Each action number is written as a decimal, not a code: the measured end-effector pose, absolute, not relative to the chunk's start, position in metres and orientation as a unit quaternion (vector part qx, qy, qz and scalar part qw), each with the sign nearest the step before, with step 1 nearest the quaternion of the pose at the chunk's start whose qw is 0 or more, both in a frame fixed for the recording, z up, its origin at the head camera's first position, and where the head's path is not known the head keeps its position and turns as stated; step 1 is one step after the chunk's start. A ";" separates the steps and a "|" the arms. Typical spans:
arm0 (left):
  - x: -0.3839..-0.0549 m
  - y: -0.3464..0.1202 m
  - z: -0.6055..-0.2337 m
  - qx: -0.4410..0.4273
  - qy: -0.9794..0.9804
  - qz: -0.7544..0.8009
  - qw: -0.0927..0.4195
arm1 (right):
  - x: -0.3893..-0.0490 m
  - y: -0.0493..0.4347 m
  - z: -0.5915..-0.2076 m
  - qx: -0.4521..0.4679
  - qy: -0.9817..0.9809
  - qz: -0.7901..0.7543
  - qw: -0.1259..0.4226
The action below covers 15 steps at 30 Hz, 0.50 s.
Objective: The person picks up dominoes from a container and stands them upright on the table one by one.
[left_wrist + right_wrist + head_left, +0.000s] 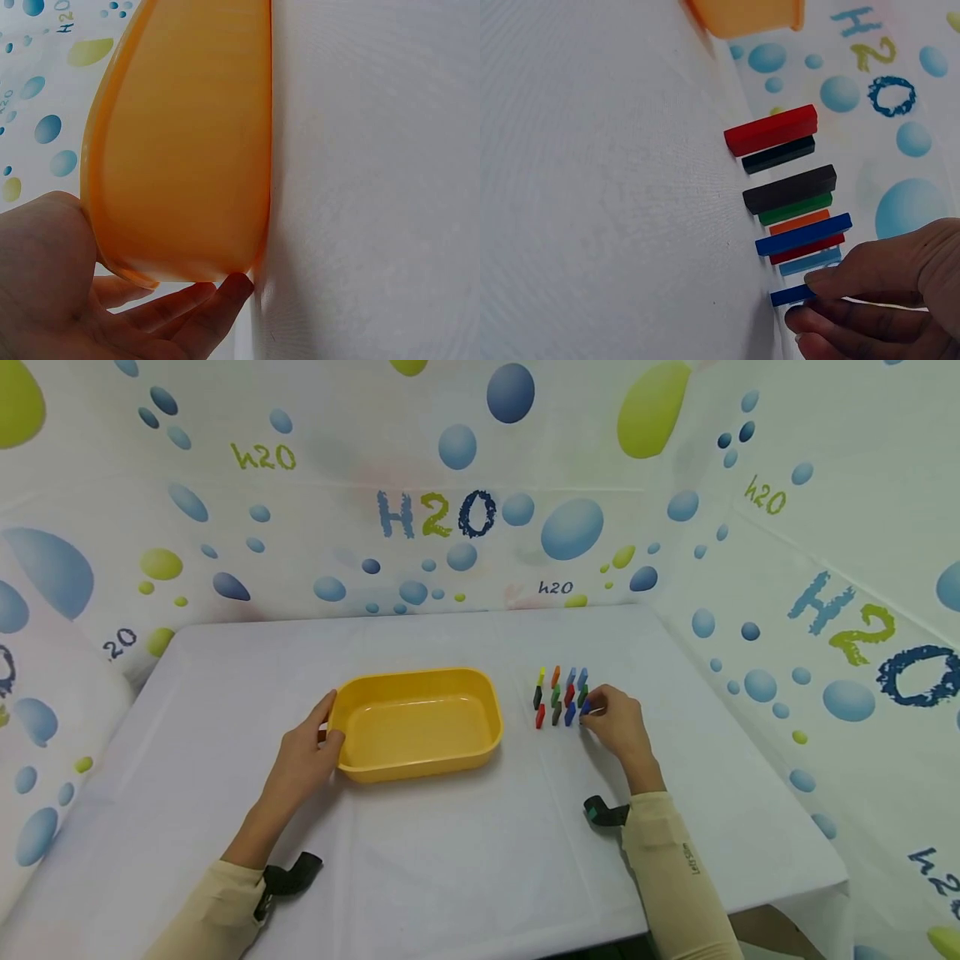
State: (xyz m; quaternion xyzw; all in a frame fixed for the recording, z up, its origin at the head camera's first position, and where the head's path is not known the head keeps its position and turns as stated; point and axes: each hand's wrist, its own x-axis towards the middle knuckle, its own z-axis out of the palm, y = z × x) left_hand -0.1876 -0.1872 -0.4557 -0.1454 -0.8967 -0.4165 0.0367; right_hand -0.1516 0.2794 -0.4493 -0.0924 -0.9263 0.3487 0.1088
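My left hand (303, 760) holds the left end of a yellow plastic tray (420, 770), its thumb near the front corner and its fingers along the end wall. In the left wrist view, the fingertips (238, 285) reach low on the tray wall, close to the tablecloth. To the tray's right, small coloured domino blocks stand upright in short rows. My right hand (621, 722) pinches a blue domino block (789, 295) at the near right corner of the group, between thumb and fingers. Beside it are another blue block (804, 234), a dark grey one (791, 189) and a red one (772, 130).
A white cloth covers the table (450, 877). Farther back in the group stand a yellow block (542, 675) and an orange block (556, 676). Patterned sheets with dots and lettering hang behind and at the sides. Black camera mounts (294, 874) sit on both wrists.
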 end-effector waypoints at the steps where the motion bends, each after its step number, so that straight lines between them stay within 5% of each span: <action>1: -0.187 -0.187 -0.456 -0.146 -0.896 -0.417 0.037 | -0.151 0.280 -0.449 -0.095 -0.926 0.349 0.106; 9: -0.188 -0.189 -0.457 -0.146 -0.897 -0.415 0.039 | -0.148 0.279 -0.446 -0.093 -0.926 0.353 0.097; 15: -0.188 -0.190 -0.458 -0.146 -0.897 -0.415 0.040 | -0.146 0.279 -0.445 -0.099 -0.918 0.357 0.142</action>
